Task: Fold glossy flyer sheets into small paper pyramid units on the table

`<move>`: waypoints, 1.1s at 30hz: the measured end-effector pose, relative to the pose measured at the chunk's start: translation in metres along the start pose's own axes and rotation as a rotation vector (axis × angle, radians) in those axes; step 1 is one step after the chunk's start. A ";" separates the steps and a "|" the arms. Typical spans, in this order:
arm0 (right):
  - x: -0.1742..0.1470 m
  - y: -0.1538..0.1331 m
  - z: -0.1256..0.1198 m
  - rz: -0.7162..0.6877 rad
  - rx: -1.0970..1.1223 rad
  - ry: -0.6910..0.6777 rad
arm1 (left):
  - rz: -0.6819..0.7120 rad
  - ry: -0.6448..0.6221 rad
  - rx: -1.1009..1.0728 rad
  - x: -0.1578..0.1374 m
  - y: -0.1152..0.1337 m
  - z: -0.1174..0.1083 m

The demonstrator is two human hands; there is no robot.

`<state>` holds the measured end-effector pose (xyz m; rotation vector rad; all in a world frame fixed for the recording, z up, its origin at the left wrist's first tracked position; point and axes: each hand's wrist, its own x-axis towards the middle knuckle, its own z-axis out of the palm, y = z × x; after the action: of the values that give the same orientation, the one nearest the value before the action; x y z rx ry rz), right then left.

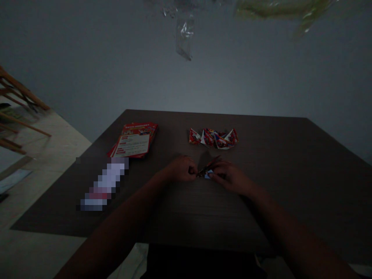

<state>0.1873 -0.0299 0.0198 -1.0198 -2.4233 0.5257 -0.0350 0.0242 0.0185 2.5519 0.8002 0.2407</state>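
A small piece of folded printed paper (208, 174), dark with a pale patch, is pinched between my two hands just above the table. My left hand (183, 169) is closed, with thumb and fingers on the paper's left end. At the right end, my right hand (231, 176) holds the paper between thumb and fingers. Just beyond the hands lie several folded paper pieces (221, 140), red and white with coloured print, close together in a row. Over to the left is a stack of red printed sheets (133, 144), the top one bearing a pale text panel. Dim light hides the fine folds.
The dark wooden table (290, 155) stands against a grey wall. A blurred-out bright oblong (104, 184) lies near its left side. Clear plastic (185, 37) and a yellowish strip (270, 9) hang at the top. Wooden furniture (23, 93) stands on the floor at far left.
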 end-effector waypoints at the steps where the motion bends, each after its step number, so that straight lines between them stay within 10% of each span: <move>1: 0.000 0.001 0.001 0.018 -0.001 0.010 | 0.002 -0.001 -0.001 0.000 -0.001 0.000; 33: 0.009 0.003 0.018 0.391 -0.221 0.019 | -0.011 0.008 0.063 0.002 0.000 0.002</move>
<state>0.1739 -0.0243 0.0056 -1.6017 -2.3077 0.3746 -0.0324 0.0246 0.0166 2.6059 0.8374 0.2262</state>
